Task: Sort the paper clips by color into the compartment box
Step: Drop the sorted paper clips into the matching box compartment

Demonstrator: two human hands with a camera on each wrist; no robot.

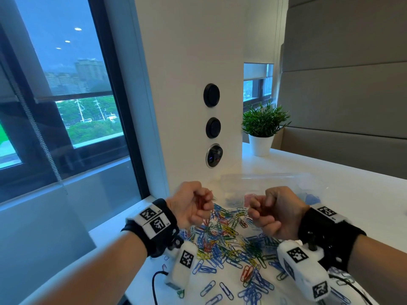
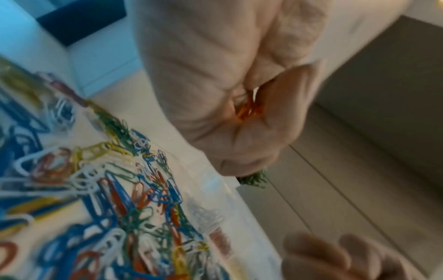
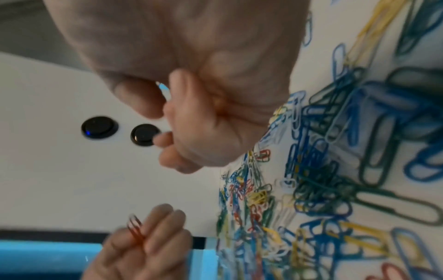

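Paper clips, mixed colors, heaped on white table.

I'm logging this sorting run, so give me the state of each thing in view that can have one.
left hand: raised, fingers curled round red paper clips
right hand: raised, fingers curled; contents hidden
mixed paper clips: loose, unsorted on the table
compartment box: clear, behind the pile; some clips inside
potted plant: upright
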